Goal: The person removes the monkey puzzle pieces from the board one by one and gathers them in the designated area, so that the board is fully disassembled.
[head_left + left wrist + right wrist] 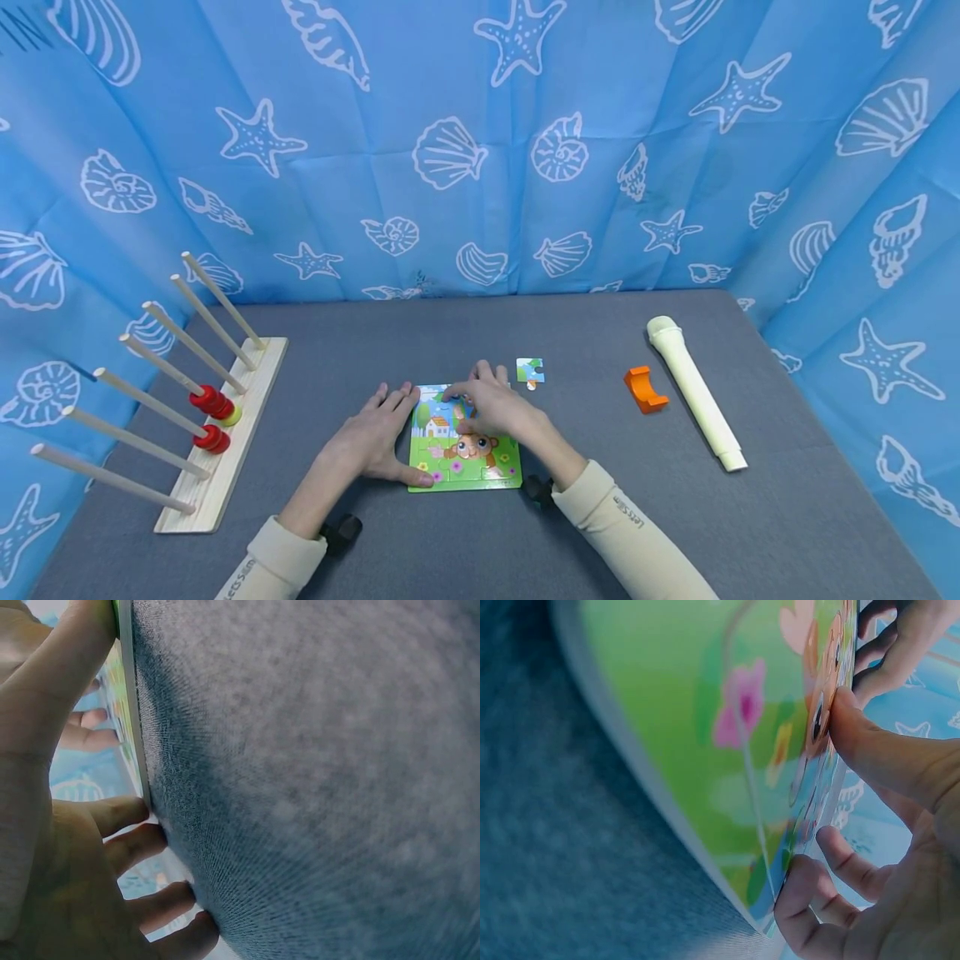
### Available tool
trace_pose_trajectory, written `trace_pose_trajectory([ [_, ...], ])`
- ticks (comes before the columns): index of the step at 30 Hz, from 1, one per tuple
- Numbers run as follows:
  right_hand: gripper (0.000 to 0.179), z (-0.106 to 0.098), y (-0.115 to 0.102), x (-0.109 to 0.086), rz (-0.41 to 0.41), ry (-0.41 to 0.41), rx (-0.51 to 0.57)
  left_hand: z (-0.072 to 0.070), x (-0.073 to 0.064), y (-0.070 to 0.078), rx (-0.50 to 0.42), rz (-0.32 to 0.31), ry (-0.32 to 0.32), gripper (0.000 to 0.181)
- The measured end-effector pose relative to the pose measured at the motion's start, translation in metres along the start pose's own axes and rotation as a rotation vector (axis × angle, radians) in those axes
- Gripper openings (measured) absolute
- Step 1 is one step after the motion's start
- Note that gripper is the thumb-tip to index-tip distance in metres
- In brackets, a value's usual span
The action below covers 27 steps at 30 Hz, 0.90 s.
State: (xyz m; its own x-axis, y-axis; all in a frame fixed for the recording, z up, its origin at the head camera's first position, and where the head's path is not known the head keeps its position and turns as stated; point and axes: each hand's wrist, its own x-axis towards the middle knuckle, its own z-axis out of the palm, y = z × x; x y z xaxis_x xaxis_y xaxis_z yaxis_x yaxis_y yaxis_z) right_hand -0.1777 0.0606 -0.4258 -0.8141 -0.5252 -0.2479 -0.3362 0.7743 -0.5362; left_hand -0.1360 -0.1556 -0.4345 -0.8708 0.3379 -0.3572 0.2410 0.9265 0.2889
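A jigsaw puzzle (468,475) with a cartoon monkey, a house and flowers lies flat on the table in the head view. My left hand (372,437) rests along its left side, fingers spread at the upper left corner and thumb on the lower left one. Over the puzzle's upper right part is my right hand (495,406). In the right wrist view its thumb (862,739) touches the picture and a bent finger (799,896) meets the board near a corner; no piece shows between them. One loose puzzle piece (529,370) lies beyond the upper right corner.
A wooden peg stand (247,417) with red and yellow rings on two pegs stands at the left. To the right lie an orange curved block (645,390) and a cream microphone-shaped stick (697,396). A blue shell-print curtain (480,208) borders the table.
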Motion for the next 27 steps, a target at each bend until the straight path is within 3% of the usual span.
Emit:
trace_pose_trajectory([
  [19,0.042,0.0004,-0.0001,-0.0007,-0.003,0.010,-0.017,0.0000,0.0012,-0.0010,0.002,-0.001,-0.013,0.133],
  [27,0.062,0.0012,-0.0005,-0.0026,0.000,0.027,-0.009,0.0010,0.0009,-0.0001,-0.001,-0.015,-0.012,0.133],
])
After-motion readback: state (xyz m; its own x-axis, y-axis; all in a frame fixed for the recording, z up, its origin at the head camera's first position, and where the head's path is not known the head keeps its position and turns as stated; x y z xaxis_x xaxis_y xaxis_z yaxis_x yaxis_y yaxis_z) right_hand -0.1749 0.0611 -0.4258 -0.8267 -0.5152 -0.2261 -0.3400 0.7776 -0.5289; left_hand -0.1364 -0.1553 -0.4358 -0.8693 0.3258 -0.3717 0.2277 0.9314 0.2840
